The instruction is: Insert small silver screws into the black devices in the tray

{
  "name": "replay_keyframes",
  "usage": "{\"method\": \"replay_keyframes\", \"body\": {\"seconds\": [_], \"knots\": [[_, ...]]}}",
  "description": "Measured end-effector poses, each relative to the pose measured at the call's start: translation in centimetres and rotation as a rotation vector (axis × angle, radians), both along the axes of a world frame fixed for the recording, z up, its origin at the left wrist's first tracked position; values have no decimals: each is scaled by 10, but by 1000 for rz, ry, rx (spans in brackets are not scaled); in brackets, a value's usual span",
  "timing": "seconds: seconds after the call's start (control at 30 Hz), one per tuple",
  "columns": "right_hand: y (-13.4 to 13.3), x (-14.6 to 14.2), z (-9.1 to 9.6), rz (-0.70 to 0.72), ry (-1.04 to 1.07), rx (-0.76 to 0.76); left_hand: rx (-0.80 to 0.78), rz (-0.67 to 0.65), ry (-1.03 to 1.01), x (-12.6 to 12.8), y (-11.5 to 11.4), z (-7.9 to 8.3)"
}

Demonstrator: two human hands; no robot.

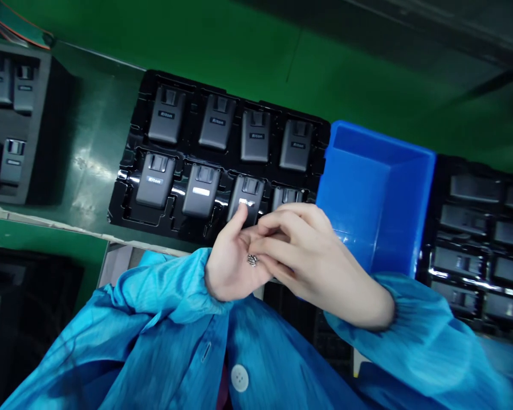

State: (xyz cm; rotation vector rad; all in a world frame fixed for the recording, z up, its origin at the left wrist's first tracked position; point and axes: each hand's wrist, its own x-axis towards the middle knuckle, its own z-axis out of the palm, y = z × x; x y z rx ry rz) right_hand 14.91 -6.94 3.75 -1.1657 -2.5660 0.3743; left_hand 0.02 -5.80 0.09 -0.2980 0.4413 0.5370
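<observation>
My left hand (235, 259) is palm up and cupped, thumb raised, with a small clump of shiny silver metal parts (252, 260) lying in the palm. They are too small to tell whether they are screws. Over that palm, my right hand (301, 242) has its fingers bent and drawn together at the clump; anything between its fingertips is hidden. Just beyond both hands lies a black plastic tray (126, 196) with two rows of dark grey devices labelled "Riton". The right hand partly covers the nearest device at the right (287, 195).
To the right of the tray stands a blue plastic bin (359, 193). Another black tray (427, 250) with grey parts lies farther right. At the left, a grey foam box (34, 131) holds more devices. Everything rests on a green bench top (96, 148).
</observation>
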Motion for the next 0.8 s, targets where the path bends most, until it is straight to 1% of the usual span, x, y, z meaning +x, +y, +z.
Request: {"method": "replay_keyframes", "body": {"seconds": [0.13,0.23,0.5,0.63,0.7,0.8], "knots": [[2,0,2,32,0,-126,32,-22,29,2,-2,1],[2,0,2,28,17,-175,13,-22,61,4,-3,1],[0,-2,3,56,4,-169,5,-46,98,6,-3,3],[2,-2,2,67,1,-171,-4,-37,108,6,-2,2],[2,0,1,57,3,-179,-2,-38,91,6,-2,0],[2,5,2,32,14,-205,33,-32,9,4,-3,-3]]}}
